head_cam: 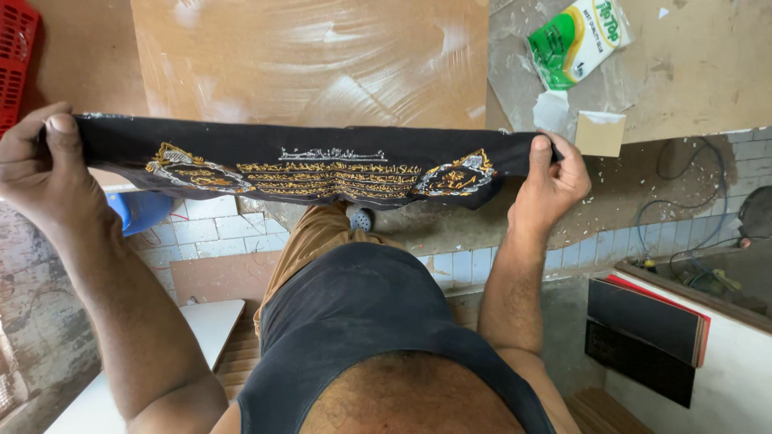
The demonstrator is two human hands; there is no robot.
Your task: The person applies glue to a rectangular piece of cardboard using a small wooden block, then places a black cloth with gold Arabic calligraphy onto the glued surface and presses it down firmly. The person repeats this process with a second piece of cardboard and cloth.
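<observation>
A black cloth (314, 165) with gold and silver embroidery is stretched taut between my two hands, above the near edge of a brown wooden board (322, 56). My left hand (40, 165) pinches the cloth's left end, thumb on top. My right hand (551, 181) grips the right end, thumb over the hem. The cloth sags slightly in the middle, embroidered face up.
A green and white packet (575, 40) lies on the dusty worktop at the upper right, a small cardboard piece (600, 133) beside it. A red crate (14, 56) sits at the far left. Dark boards (643, 321) lean at the lower right, cables (691, 201) on the tiled floor.
</observation>
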